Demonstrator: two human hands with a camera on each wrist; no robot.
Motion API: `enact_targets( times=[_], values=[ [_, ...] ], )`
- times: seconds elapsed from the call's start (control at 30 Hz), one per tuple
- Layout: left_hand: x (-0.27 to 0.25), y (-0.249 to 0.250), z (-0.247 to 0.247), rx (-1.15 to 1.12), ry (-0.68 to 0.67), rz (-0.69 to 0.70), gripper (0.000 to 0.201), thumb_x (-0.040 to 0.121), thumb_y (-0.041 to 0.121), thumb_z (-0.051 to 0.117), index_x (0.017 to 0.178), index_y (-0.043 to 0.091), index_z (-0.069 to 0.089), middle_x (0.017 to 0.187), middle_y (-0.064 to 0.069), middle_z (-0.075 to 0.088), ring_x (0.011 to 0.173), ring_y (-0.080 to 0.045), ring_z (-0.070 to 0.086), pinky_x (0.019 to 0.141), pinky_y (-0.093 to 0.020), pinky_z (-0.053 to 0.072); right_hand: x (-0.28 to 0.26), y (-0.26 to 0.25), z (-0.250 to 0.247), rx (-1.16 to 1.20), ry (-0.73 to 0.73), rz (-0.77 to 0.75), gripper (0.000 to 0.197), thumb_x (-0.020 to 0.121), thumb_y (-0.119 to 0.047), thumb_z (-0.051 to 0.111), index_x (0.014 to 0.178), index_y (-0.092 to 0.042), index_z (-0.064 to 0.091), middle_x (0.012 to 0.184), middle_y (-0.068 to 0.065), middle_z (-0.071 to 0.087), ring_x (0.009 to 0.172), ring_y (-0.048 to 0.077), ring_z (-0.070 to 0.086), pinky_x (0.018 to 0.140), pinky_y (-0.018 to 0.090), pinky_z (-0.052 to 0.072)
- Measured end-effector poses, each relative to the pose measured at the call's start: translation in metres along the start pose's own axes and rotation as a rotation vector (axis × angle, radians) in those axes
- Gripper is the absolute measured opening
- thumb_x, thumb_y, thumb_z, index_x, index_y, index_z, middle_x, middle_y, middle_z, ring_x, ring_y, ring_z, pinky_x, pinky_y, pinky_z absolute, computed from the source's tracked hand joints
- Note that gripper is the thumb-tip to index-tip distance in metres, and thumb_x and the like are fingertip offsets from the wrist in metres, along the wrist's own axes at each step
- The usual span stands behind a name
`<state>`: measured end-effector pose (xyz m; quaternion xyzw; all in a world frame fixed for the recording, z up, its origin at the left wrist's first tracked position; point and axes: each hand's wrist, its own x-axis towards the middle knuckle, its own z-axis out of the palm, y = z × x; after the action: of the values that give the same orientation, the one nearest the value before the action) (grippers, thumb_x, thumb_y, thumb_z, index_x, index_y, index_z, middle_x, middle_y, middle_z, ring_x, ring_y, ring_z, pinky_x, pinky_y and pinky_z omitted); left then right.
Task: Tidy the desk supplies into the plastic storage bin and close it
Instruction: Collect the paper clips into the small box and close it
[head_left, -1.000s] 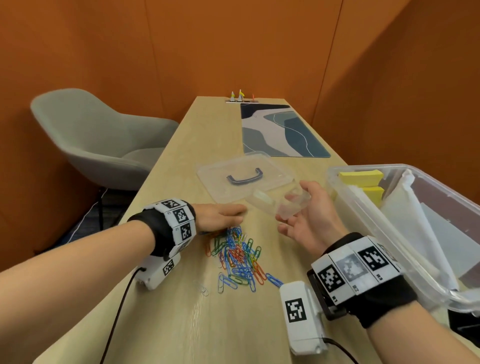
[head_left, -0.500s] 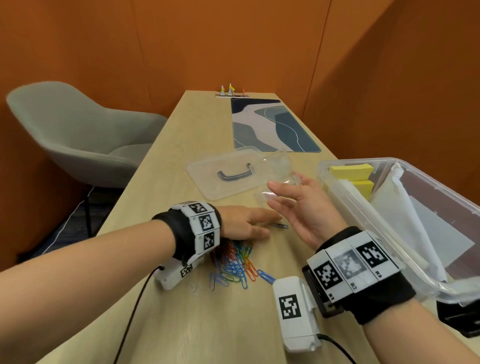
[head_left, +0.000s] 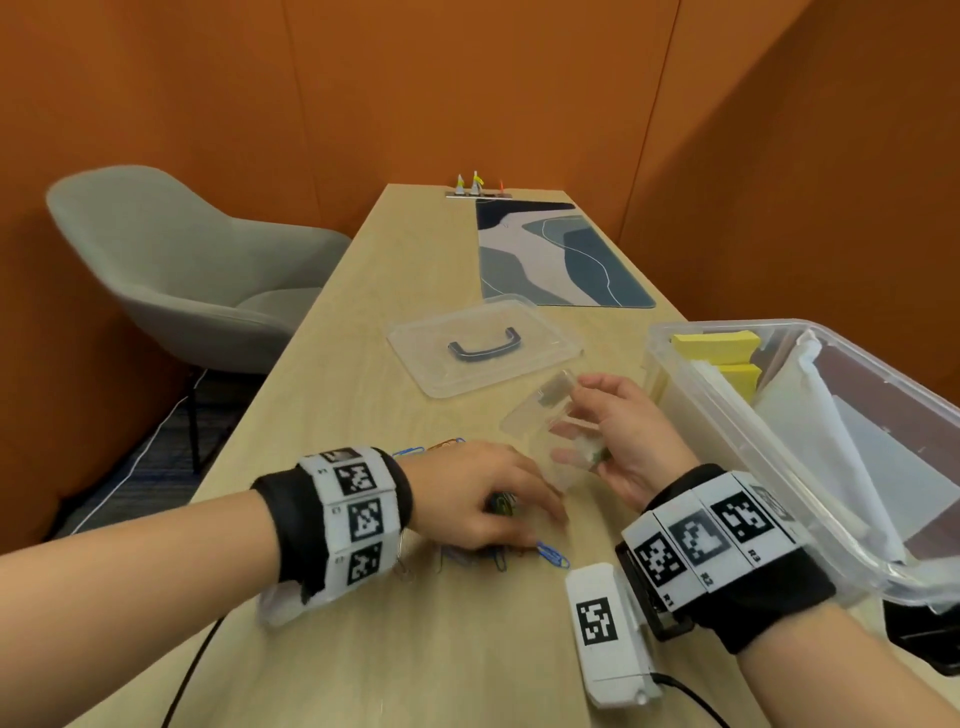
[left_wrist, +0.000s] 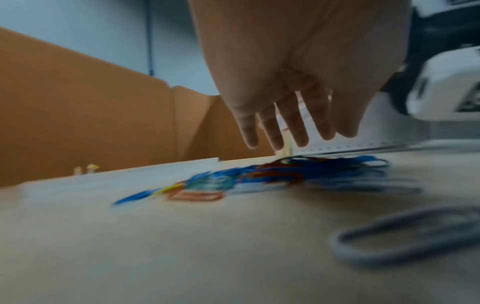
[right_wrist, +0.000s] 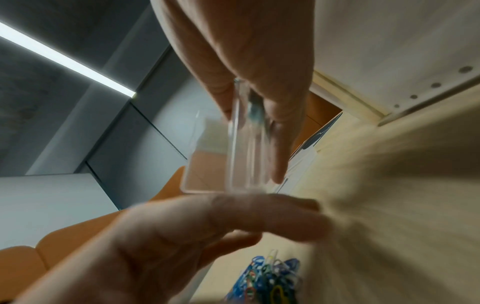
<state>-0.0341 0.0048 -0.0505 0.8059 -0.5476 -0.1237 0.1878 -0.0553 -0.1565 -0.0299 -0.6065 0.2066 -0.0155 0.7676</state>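
Right hand (head_left: 623, 447) holds a small clear plastic case (head_left: 550, 415), thumb on one side, fingers on the other; its lid hangs open and its long axis runs from the palm up and away toward the bin lid. Case walls are thin, see-through and motion-smeared in the right wrist view (right_wrist: 244, 144); something greenish shows inside, too blurred to name.

Left hand (head_left: 478, 499) sits palm down over the paper clips (head_left: 498, 556), fingers curled with a few clips bunched under the fingertips. In the left wrist view the fingers (left_wrist: 298, 123) hang fairly straight above the pile (left_wrist: 285, 174), so whether it really grips any clips is unclear. Most of the pile is hidden under the hand in the head view; only a blue clip and some stray ones poke out. Clips are coloured wire: blue, orange, yellow, green.

Storage bin (head_left: 769, 457) stands open at the right table edge, just beside the right hand, clear plastic, cut off by the frame; yellow sticky pads (head_left: 717, 345) and white papers are inside. Its flat clear lid (head_left: 483, 343) with a dark handle lies on the wooden table (head_left: 415, 649) past the hands. Patterned desk mat (head_left: 556, 254) further back, grey chair (head_left: 171, 270) to the left.
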Motion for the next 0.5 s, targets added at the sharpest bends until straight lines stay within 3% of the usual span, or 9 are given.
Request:
enact_targets(
  times=[0.07,0.17,0.23,0.3,0.37,0.43,0.5],
  values=[
    [0.008,0.01,0.01,0.011,-0.059,0.074,0.035,0.085,0.028,0.064,0.119,0.02,0.064,0.125,0.001,0.062,0.113,-0.013,0.052,0.098,-0.013,0.037,-0.001,0.0,-0.001,-0.051,0.018,-0.019,0.014,0.097,-0.017,0.047,0.084,-0.02,0.05,0.083,0.002,0.051,0.082,0.019,0.06,0.051,0.029,0.052],
    [0.012,0.01,0.016,0.016,-0.102,0.109,0.032,0.085,0.022,0.065,0.116,0.015,0.067,0.125,-0.002,0.061,0.111,-0.009,0.049,0.084,0.008,0.023,-0.002,0.0,-0.002,-0.087,0.059,-0.029,0.016,0.098,-0.022,0.044,0.083,-0.021,0.049,0.087,0.003,0.05,0.088,0.02,0.061,0.064,0.04,0.054],
    [0.008,0.002,0.011,0.011,-0.091,0.086,0.023,0.085,0.017,0.065,0.106,0.012,0.071,0.116,-0.006,0.065,0.101,-0.011,0.055,0.081,0.004,0.031,-0.001,0.0,-0.003,-0.11,0.076,-0.025,0.015,0.098,-0.023,0.042,0.085,-0.022,0.047,0.085,0.001,0.05,0.084,0.019,0.062,0.066,0.043,0.053],
    [-0.002,-0.009,0.006,0.027,-0.047,0.017,0.017,0.084,0.014,0.062,0.096,0.011,0.073,0.104,-0.005,0.068,0.095,-0.017,0.062,0.081,-0.007,0.038,0.0,0.0,-0.005,-0.152,0.081,-0.027,0.012,0.099,-0.022,0.039,0.089,-0.022,0.046,0.083,0.0,0.053,0.078,0.017,0.062,0.057,0.035,0.049],
    [-0.012,-0.018,0.001,0.032,0.006,-0.06,0.016,0.082,0.013,0.061,0.092,0.012,0.073,0.098,-0.004,0.07,0.091,-0.018,0.063,0.08,-0.004,0.038,0.001,0.001,-0.005,-0.192,0.091,-0.027,0.008,0.099,-0.022,0.038,0.095,-0.02,0.044,0.082,-0.001,0.054,0.077,0.018,0.06,0.053,0.028,0.043],
    [-0.02,-0.024,-0.004,0.025,0.099,-0.108,0.018,0.081,0.021,0.062,0.095,0.015,0.072,0.101,-0.001,0.069,0.095,-0.014,0.06,0.086,-0.01,0.041,0.004,0.003,-0.006,-0.264,0.109,-0.033,0.008,0.098,-0.023,0.037,0.094,-0.02,0.044,0.081,-0.002,0.057,0.078,0.019,0.057,0.053,0.025,0.04],
    [-0.023,-0.028,-0.01,0.024,0.179,-0.199,0.035,0.078,0.04,0.065,0.11,0.024,0.066,0.121,0.002,0.059,0.112,-0.007,0.05,0.1,-0.02,0.036,0.007,0.006,-0.006,-0.327,0.126,-0.044,0.008,0.098,-0.024,0.038,0.096,-0.021,0.045,0.079,-0.003,0.058,0.076,0.02,0.053,0.054,0.025,0.038]
  ],
)
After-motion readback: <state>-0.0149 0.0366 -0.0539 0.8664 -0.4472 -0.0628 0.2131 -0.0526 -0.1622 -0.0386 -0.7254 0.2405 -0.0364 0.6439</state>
